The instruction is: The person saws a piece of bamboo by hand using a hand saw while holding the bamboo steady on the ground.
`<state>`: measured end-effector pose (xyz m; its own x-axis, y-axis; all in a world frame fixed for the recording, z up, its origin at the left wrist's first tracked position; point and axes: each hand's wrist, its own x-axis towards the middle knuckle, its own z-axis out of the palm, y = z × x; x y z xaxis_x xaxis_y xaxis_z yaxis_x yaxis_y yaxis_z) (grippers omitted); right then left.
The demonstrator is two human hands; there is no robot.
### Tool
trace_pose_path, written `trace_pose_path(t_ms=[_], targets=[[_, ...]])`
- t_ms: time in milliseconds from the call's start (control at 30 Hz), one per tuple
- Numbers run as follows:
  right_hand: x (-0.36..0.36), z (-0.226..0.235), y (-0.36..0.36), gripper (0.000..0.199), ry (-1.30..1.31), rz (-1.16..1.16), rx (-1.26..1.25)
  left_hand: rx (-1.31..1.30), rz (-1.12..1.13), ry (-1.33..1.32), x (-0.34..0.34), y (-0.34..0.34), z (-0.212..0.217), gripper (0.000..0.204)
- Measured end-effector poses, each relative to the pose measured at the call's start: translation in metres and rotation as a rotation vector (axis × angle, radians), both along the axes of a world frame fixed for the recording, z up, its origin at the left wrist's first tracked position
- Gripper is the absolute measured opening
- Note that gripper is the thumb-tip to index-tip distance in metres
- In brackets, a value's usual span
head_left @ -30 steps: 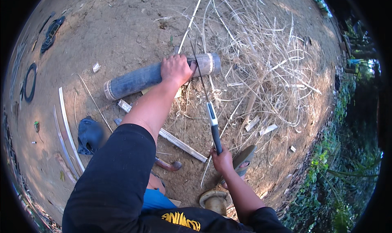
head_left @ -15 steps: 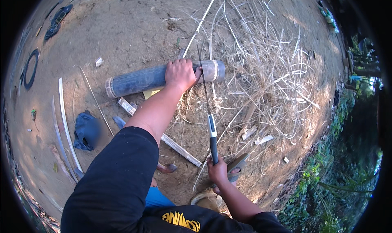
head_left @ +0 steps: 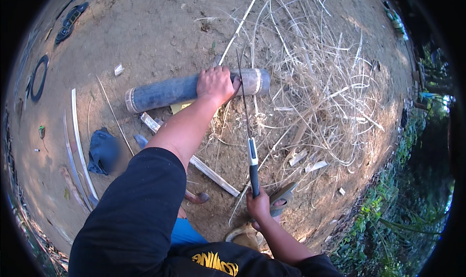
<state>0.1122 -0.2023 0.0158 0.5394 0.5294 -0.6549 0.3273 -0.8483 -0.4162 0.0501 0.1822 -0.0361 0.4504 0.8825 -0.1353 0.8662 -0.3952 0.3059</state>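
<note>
A thick length of dark bamboo (head_left: pixel 165 93) lies crosswise on the ground, with a pale ring near each end. My left hand (head_left: pixel 216 85) is closed over its top, right of the middle, pressing it from above. My right hand (head_left: pixel 258 204) grips the dark handle of a hand saw (head_left: pixel 252 153), close to my sandalled foot. The saw's thin blade crosses the bamboo just right of my left thumb, its tip past the far side. How deep the blade sits in the bamboo I cannot tell. Something yellow (head_left: pixel 179 107) shows under the bamboo.
A tangle of pale bamboo strips (head_left: pixel 325 92) spreads to the right. Split bamboo pieces (head_left: pixel 213 176) lie near my legs, long strips (head_left: pixel 80 136) and a dark cloth (head_left: pixel 99 153) at left. Farther left are a black ring (head_left: pixel 39 78) and a dark sandal (head_left: pixel 72 22). Greenery (head_left: pixel 374 218) borders the right.
The saw has shifted slightly toward my body across the bamboo. My left hand keeps its place on the bamboo. The whole view has moved a little.
</note>
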Motion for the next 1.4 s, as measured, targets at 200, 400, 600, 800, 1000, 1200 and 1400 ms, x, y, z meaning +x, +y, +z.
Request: trace_pose_path(t_ms=[200, 400, 600, 800, 1000, 1200, 1400], targets=[[0.018, -0.022, 0.098, 0.029, -0.042, 0.092, 0.026, -0.106, -0.029, 0.042, 0.005, 0.006, 0.009, 0.054], [-0.006, 0.014, -0.006, 0.027, 0.001, 0.032, 0.023, -0.032, -0.014, -0.001, -0.005, 0.002, 0.007, 0.053], [0.020, -0.007, 0.109, 0.027, 0.034, 0.049, -0.019, -0.081, -0.031, 0.012, 0.000, 0.005, 0.012, 0.054], [0.003, 0.012, 0.012, 0.027, 0.039, 0.080, -0.016, -0.070, -0.021, 0.017, -0.005, 0.006, 0.004, 0.054], [0.033, -0.011, 0.076, 0.025, -0.002, 0.082, -0.071, -0.030, -0.056, -0.005, 0.007, 0.003, 0.005, 0.048], [-0.003, 0.017, 0.040, 0.025, -0.018, 0.130, -0.063, -0.080, -0.044, 0.031, -0.013, 0.009, -0.003, 0.045], [0.015, 0.002, 0.072, 0.025, 0.031, 0.063, -0.068, -0.106, -0.045, -0.001, -0.004, 0.006, 0.010, 0.044]])
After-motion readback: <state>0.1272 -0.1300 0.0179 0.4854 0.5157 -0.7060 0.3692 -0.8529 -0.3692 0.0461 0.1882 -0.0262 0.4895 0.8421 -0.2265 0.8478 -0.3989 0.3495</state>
